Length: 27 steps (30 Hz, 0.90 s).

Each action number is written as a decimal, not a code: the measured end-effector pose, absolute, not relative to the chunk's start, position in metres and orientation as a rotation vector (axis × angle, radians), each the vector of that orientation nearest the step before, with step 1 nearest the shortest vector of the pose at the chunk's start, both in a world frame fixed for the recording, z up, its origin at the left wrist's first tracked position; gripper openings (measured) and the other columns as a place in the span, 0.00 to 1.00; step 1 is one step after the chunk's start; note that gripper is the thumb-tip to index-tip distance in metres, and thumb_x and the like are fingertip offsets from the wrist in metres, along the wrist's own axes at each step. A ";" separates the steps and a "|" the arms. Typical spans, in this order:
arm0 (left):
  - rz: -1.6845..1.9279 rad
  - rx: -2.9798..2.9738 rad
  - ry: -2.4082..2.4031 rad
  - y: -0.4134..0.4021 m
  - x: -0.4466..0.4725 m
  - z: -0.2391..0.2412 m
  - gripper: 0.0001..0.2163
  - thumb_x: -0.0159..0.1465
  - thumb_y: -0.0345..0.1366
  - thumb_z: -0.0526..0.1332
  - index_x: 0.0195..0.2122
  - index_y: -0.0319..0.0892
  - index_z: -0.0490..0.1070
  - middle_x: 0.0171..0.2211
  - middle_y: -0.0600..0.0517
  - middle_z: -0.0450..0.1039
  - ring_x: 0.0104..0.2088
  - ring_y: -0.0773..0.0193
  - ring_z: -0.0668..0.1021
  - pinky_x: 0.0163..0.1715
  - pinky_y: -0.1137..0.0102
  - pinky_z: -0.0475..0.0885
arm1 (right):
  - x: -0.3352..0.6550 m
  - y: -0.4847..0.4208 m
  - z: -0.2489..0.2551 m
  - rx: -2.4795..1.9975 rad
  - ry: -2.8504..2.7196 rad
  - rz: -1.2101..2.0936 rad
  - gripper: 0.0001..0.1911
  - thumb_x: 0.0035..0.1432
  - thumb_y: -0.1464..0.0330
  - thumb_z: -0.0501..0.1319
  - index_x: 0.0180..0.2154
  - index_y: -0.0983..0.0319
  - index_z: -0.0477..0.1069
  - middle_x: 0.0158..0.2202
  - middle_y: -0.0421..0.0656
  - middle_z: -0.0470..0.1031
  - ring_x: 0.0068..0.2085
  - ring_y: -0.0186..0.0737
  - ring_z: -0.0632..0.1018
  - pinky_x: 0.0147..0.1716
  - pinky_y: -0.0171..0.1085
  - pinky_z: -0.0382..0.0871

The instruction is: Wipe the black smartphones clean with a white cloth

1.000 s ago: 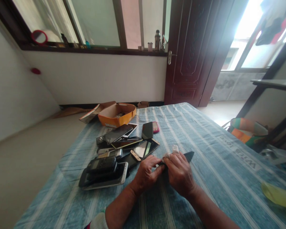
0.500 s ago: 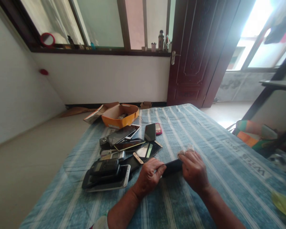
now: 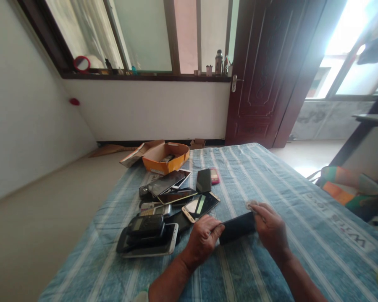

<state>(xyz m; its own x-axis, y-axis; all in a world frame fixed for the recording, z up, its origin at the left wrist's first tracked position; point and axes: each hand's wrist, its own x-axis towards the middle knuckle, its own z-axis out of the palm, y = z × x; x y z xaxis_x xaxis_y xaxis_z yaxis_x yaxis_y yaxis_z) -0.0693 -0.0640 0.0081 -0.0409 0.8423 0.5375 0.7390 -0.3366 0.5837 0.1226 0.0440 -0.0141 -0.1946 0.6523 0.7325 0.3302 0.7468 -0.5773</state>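
A dark, flat mobile phone (image 3: 238,227) is held just over the striped cloth, tilted up toward its right end. My left hand (image 3: 202,238) is closed on its left end, thumb on top. At the other end is my right hand (image 3: 271,228), its fingers closed round a crumpled whitish wipe (image 3: 249,205); part of the wipe is hidden by the fingers. Left of my hands lies a pile of phones, among them a gold-edged phone (image 3: 200,206), a black phone (image 3: 203,180) and a white-edged phone (image 3: 168,241) under a thick black device (image 3: 145,225).
The pile lies on a table with a blue striped cloth (image 3: 239,167). An open orange box (image 3: 166,165) with things inside stands at the far left edge. Beyond are a dark red door (image 3: 258,84) and a window sill (image 3: 145,76) with small items.
My right hand and the wipe have shifted right along the phone, so more of its dark face shows. My left hand keeps its hold. The whole view has also moved slightly.
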 end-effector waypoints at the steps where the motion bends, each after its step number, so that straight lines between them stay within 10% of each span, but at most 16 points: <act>1: 1.330 2.087 1.743 -0.064 -0.071 0.009 0.13 0.67 0.36 0.56 0.27 0.40 0.75 0.24 0.49 0.73 0.28 0.63 0.74 0.30 0.70 0.69 | 0.121 0.045 -0.014 -0.764 -1.793 0.369 0.13 0.58 0.76 0.54 0.37 0.60 0.77 0.36 0.45 0.77 0.39 0.42 0.78 0.40 0.41 0.74; 27: 1.424 2.212 1.836 -0.048 -0.093 0.010 0.10 0.68 0.36 0.56 0.33 0.40 0.74 0.27 0.50 0.75 0.30 0.62 0.75 0.33 0.70 0.71 | 0.080 0.052 -0.002 -0.614 -1.852 0.181 0.15 0.58 0.79 0.51 0.35 0.61 0.76 0.33 0.45 0.75 0.40 0.43 0.75 0.48 0.47 0.67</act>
<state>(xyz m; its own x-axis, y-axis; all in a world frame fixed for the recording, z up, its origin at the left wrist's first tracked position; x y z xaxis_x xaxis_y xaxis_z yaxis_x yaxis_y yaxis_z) -0.0929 -0.0480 0.0101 -0.0483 0.7590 0.6493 0.8178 -0.3432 0.4619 0.0795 0.0519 -0.0016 -0.2440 0.4938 0.8347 0.3226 0.8530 -0.4103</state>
